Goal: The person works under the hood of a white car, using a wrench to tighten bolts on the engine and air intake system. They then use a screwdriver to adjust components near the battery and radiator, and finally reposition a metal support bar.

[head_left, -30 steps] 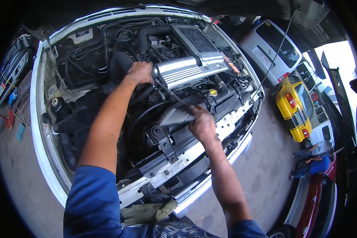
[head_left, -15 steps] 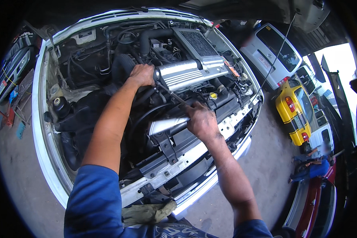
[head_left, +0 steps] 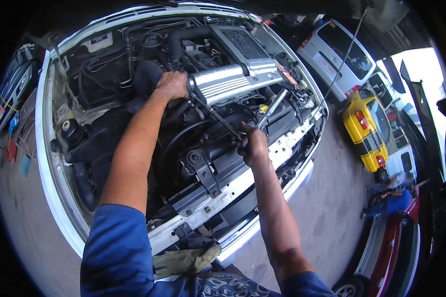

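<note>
My right hand point(head_left: 255, 143) is closed round the near end of a socket wrench above the front of an open engine bay. Its shiny handle point(head_left: 273, 106) points up and to the right past my fist. From the fist a long dark extension bar point(head_left: 217, 116) slants up and left to the end of a ribbed silver duct point(head_left: 220, 84). My left hand point(head_left: 173, 85) lies at that far end, fingers curled down beside the duct. What those fingers grip is hidden.
A finned intercooler point(head_left: 240, 42) tops the engine. Along the front run the radiator's black top point(head_left: 233, 166) and a white crossmember point(head_left: 208, 212). A greenish glove point(head_left: 186, 261) lies on the front edge. Vehicles, including a yellow car point(head_left: 366, 128), and people point(head_left: 399, 198) are at right.
The wrench handle has swung from pointing left to pointing up and right, my right hand turning with it. The extension bar and my left hand stay at the duct's end.
</note>
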Tool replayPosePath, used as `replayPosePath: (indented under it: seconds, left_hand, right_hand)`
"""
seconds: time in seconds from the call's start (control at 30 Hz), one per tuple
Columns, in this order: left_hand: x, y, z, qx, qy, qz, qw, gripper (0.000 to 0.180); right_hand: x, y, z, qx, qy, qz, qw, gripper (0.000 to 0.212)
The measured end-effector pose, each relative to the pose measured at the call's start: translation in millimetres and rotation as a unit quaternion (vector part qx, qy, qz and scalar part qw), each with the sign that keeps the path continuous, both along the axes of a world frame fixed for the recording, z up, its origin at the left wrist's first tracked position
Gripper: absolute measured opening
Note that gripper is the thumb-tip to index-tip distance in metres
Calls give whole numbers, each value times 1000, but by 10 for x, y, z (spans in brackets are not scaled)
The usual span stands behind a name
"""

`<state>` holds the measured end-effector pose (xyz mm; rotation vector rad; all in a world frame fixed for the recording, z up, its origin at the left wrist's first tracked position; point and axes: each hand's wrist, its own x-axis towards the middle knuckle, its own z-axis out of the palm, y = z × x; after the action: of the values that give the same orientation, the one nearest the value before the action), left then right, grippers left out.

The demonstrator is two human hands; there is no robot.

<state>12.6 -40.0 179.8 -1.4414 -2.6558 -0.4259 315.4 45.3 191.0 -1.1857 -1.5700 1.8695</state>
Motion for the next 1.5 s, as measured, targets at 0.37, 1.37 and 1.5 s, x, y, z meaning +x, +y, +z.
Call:
replayPosePath:
  seconds: [0.37,1.37,1.5]
  left_hand:
    - [2,-4,22,2,-7,-1,1000,61]
    - [6,50,-43,-12,13,18,1000,60]
    - [-12,51,-67,-6,22,5,1000,58]
  right_hand:
    - [-4,153,395,719,-143,449,511,35]
    - [-38,125,90,610,57,141,778,36]
    - [-97,-109,-197,353,97,-33,930,21]
